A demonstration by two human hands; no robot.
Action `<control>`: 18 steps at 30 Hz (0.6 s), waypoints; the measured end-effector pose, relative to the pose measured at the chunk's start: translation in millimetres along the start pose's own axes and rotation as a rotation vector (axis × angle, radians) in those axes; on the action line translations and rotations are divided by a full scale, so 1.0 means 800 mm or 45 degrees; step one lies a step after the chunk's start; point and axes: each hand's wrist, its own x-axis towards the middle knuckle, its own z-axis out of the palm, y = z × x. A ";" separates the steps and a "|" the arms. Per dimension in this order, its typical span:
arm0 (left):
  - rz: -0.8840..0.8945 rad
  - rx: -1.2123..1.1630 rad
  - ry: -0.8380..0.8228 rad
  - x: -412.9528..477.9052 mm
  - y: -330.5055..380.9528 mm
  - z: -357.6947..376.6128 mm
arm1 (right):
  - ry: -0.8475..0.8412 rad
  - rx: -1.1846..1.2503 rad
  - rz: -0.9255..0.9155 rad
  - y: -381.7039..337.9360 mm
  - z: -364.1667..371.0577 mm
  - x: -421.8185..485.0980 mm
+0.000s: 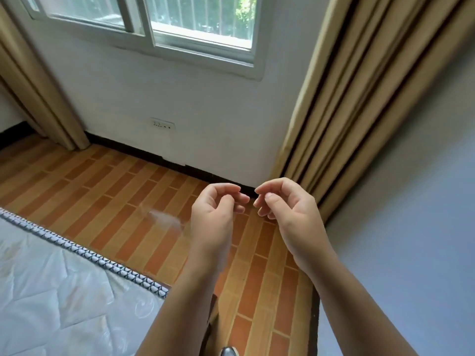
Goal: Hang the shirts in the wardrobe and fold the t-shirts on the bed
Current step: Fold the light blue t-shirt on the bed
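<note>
My left hand (pixel 217 209) and my right hand (pixel 284 204) are raised side by side over the floor, palms toward me. The fingers of both are loosely curled and hold nothing. Their fingertips almost meet in the middle. The bed (pixel 59 286), a white quilted mattress with a patterned trim along its edge, fills the lower left corner. No shirt, t-shirt or wardrobe shows in this view.
A brick-patterned floor (pixel 123 201) runs between the bed and the white wall under a window (pixel 154 24). Tan curtains hang at the left (pixel 38 93) and right (pixel 359 98). A pale blue wall (pixel 411 214) stands close on the right. A wall socket (pixel 162 124) sits low.
</note>
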 end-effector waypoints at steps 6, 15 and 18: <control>-0.124 0.006 0.336 0.109 -0.023 -0.018 | -0.267 -0.018 0.022 0.035 0.034 0.133; -0.078 0.013 0.735 0.313 0.000 0.004 | -0.568 0.040 -0.034 0.052 0.073 0.380; -0.007 0.047 0.744 0.372 0.026 0.010 | -0.704 0.030 -0.081 0.043 0.099 0.447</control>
